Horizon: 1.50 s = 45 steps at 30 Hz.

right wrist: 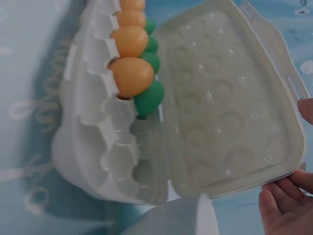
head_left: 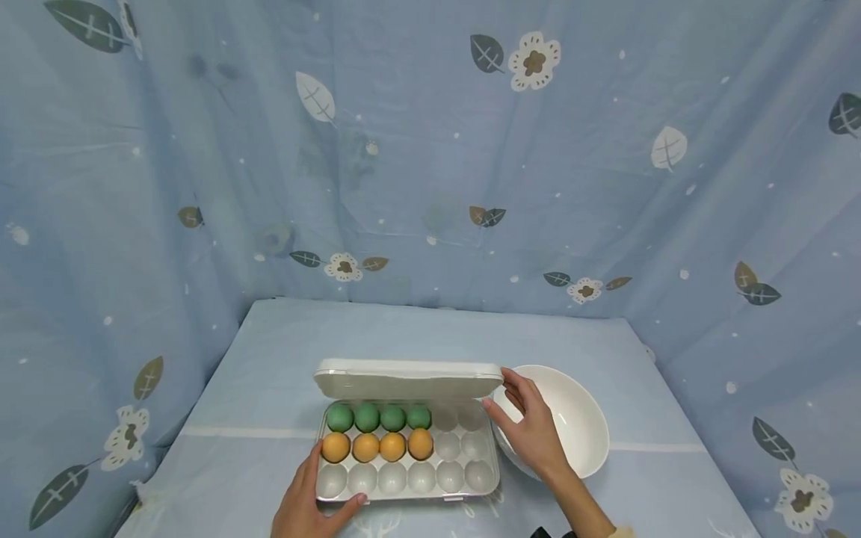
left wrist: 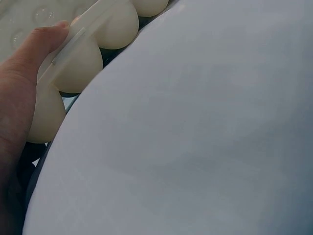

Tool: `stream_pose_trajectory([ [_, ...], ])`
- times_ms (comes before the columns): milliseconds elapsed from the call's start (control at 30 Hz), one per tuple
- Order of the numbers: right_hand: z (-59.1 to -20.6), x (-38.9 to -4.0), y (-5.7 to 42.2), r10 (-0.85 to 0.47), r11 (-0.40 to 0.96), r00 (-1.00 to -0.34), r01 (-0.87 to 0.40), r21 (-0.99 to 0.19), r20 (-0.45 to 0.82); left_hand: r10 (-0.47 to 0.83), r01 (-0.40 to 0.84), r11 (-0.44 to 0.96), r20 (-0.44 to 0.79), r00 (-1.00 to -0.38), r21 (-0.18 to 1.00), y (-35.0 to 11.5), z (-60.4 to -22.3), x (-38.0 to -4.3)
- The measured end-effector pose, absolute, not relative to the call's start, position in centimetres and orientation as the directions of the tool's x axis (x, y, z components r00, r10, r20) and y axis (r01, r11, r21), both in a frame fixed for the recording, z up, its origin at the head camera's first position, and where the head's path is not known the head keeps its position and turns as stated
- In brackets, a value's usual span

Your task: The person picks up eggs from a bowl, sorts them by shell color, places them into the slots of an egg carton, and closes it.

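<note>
A white egg carton point(head_left: 406, 478) lies on the table with its hinged lid point(head_left: 410, 385) partly raised along the far side. Several green eggs point(head_left: 393, 418) fill the left part of the back row. In front of them, several orange eggs point(head_left: 393, 447) occupy the middle row's left part; the front row's cups hold none. My left hand point(head_left: 306, 493) grips the carton's front left corner, thumb over the front rim. At the lid's right end, my right hand point(head_left: 531, 430) holds the corner, fingertips on its edge in the right wrist view.
A white bowl point(head_left: 572, 418) stands close to the carton's right side, partly behind my right hand. Pale blue cloth covers the table point(head_left: 403, 325). A patterned blue curtain point(head_left: 417, 149) hangs behind it and at both sides.
</note>
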State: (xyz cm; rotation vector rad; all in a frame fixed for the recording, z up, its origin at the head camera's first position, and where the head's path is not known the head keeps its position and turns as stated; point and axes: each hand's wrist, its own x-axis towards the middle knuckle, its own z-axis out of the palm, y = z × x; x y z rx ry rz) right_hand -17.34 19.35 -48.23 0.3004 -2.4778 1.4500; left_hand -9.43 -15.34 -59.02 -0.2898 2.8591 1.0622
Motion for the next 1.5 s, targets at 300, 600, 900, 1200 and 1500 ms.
stream_pose_trajectory([
  [300, -50.3, -14.5, 19.3, -0.034, 0.537, -0.927, -0.332, -0.775, 0.374, -0.140, -0.179, 0.744, -0.112, -0.984, 0.644, -15.8, -59.0, -10.0],
  [600, -51.5, -13.3, 19.4, -0.119, 0.640, -0.859, -0.450, -0.623, 0.498, -0.173, -0.216, 0.728, -0.130, -0.976, 0.651, -15.6, -58.7, -10.1],
  [900, -51.7, -13.3, 18.8, -0.249, 0.698, -0.808, -0.532, -0.479, 0.534, -0.155, -0.149, 0.655, -0.060, -0.986, 0.741, -16.0, -58.7, -10.1],
  [1200, -51.6, -13.4, 17.9, -0.348, 0.691, -0.727, -0.626, -0.362, 0.592, -0.165, 0.099, 0.687, 0.286, -0.944, 0.720, -16.3, -55.0, -9.9],
  [1500, -51.1, -13.6, 16.9, -0.456, 0.708, -0.675, -0.670, -0.223, 0.581, 0.124, 0.484, 0.797, 0.687, -0.716, 0.361, -14.5, -51.6, -11.8],
])
